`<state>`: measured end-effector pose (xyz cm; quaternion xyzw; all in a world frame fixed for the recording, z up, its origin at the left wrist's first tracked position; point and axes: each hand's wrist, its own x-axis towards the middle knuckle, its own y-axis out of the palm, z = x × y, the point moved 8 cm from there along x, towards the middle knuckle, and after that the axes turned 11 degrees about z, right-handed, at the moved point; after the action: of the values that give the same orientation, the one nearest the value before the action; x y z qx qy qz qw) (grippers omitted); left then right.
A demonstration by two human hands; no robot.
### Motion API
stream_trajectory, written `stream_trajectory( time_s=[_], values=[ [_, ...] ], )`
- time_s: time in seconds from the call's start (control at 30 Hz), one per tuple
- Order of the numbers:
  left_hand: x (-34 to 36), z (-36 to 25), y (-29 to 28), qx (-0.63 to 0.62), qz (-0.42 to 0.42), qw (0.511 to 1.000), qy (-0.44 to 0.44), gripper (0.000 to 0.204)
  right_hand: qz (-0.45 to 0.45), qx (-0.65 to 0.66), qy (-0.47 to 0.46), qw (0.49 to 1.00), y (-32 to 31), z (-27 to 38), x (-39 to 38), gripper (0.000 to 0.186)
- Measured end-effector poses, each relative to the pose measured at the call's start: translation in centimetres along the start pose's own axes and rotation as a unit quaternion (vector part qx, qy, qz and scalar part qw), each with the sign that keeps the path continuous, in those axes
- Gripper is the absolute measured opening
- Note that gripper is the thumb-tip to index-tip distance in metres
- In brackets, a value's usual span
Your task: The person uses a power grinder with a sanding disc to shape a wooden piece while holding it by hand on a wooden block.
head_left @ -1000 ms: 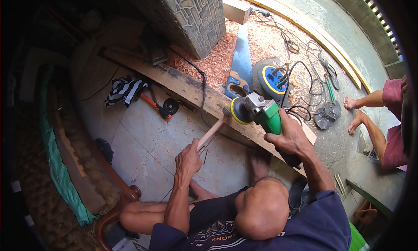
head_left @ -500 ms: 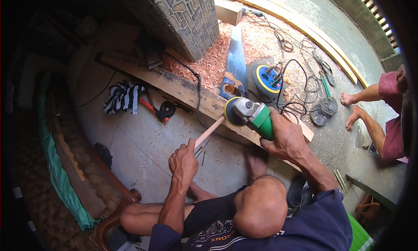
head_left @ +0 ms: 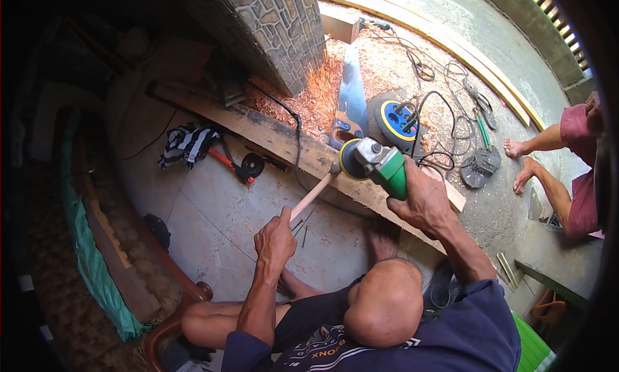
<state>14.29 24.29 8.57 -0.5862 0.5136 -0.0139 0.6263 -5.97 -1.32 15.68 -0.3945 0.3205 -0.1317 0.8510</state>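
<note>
My left hand [head_left: 276,240] is closed around the pale wooden handle [head_left: 311,198] of a tool. A small dark, rounded metal head [head_left: 335,168] sits at its far end, right beside the grinder's disc; I cannot tell exactly where they touch. In my right hand [head_left: 427,201] is a green and silver angle grinder [head_left: 387,167], gripped round its body. Its yellow-edged disc [head_left: 351,159] faces the metal head. Orange streaks like sparks [head_left: 317,83] fly from there toward the stone-faced pillar. Both hands are above a long wooden plank [head_left: 258,130].
A handsaw [head_left: 352,91] lies on wood shavings [head_left: 380,56] beyond the plank. Beside it is a round blue and yellow cord reel [head_left: 398,119] with tangled black cables. A red-handled tool [head_left: 225,162] and striped cloth [head_left: 187,145] lie left. Another person's bare feet [head_left: 519,178] are at right.
The tool's dark metal head now shows at the disc, where only the wooden shaft showed before. Orange streaks have appeared near the pillar. Both hands keep their grips.
</note>
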Motion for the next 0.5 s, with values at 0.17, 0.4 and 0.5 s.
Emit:
stream_trajectory(
  time_s=[0.17, 0.4, 0.5],
  values=[
    [-0.7, 0.2, 0.4, -0.003, 0.009, 1.0, -0.018, 0.031, -0.002, 0.003, -0.046, 0.999, 1.1, 0.7, -0.3, 0.084],
    [-1.1, -1.1, 0.3, 0.049, -0.03, 0.998, -0.023, 0.029, 0.001, -0.058, -0.038, 0.998, -0.8, 0.4, 0.0, 0.085],
    [-1.5, -1.3, -0.5, 0.087, -0.094, 0.992, 0.008, 0.025, 0.031, -0.081, -0.092, 0.992, -0.7, 2.5, -0.7, 0.086]
  ],
)
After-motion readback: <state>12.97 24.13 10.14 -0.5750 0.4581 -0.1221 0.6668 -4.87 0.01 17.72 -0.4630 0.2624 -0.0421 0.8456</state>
